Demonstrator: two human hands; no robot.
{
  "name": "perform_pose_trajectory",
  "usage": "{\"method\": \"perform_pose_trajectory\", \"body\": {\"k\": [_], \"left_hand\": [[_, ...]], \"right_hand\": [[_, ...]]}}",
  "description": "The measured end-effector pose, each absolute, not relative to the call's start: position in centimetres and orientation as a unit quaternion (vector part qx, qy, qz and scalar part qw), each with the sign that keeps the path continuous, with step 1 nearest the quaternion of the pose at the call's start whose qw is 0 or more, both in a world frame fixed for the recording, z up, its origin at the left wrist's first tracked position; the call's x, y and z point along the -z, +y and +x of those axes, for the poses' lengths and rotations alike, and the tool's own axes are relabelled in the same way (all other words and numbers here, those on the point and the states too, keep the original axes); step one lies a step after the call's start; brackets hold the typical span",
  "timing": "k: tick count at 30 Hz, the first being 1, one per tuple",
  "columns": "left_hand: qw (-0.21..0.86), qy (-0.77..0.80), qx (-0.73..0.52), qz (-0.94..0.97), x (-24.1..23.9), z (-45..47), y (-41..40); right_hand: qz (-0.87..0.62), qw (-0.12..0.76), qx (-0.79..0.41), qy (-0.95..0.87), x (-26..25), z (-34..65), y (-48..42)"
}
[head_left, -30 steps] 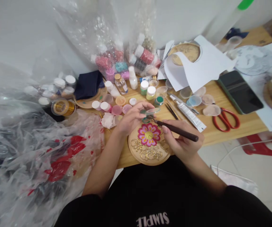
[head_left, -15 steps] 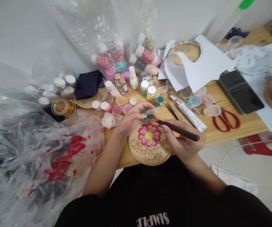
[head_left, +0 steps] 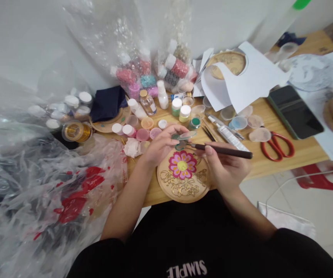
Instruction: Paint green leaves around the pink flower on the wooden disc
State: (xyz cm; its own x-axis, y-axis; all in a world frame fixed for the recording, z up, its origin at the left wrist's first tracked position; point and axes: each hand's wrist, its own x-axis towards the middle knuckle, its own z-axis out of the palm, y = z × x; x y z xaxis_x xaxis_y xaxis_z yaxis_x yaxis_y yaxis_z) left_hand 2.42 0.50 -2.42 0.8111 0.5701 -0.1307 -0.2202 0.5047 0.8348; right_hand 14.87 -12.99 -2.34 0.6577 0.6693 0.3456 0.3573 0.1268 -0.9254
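Observation:
My left hand (head_left: 164, 143) is closed on a small clear plastic cup (head_left: 180, 146) with green paste inside and its lid tipped open. In my right hand (head_left: 229, 166) is a thin tool with a dark brown handle (head_left: 227, 151), held like a pen. Its slim metal tip reaches into the cup; the tip's exact shape is too small to tell. Below both hands lies a round wooden board (head_left: 184, 195) with gold wire outlines and a pink flower (head_left: 182, 165) with a yellow centre. An uncapped jar of green (head_left: 195, 123) stands just beyond the cup.
Small jars, bottles and a white paste tube (head_left: 230, 135) crowd the wooden table. Dark tweezers (head_left: 208, 133) lie beside the tube. Red-handled scissors (head_left: 277, 146) and a phone (head_left: 296, 112) are at the right. A crumpled plastic bag (head_left: 53, 193) spreads over the left; paper sheets (head_left: 250, 77) lie behind.
The brown handle has swung flatter, its back end shifting right and up, with its tip still at the cup. My left hand and the board have hardly moved.

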Motion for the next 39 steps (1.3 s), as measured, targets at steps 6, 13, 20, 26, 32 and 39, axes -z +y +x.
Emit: {"method": "perform_pose_trajectory", "body": {"k": [6, 13, 20, 26, 32, 39], "left_hand": [[0.858, 0.203, -0.224, 0.414, 2.2, 2.5, 0.5], [0.859, 0.203, -0.232, 0.408, 2.6, 2.4, 0.7], [0.857, 0.207, -0.242, 0.405, 2.6, 2.6, 0.8], [0.855, 0.207, -0.246, 0.407, 2.4, 2.7, 0.7], [0.858, 0.193, -0.246, 0.408, 2.5, 2.6, 0.6], [0.854, 0.200, -0.244, 0.414, 2.5, 2.6, 0.7]], "right_hand": [[-0.615, 0.692, -0.139, -0.352, 1.6, 15.2, -13.0], [-0.630, 0.707, -0.113, -0.302, 0.8, 16.4, -14.6], [-0.661, 0.665, -0.082, -0.337, 2.2, 17.8, -16.7], [-0.695, 0.584, -0.055, -0.415, 3.9, 18.0, -18.0], [-0.683, 0.556, -0.023, -0.473, 4.3, 18.1, -18.0], [-0.649, 0.561, -0.002, -0.514, 3.9, 18.2, -17.7]]}}
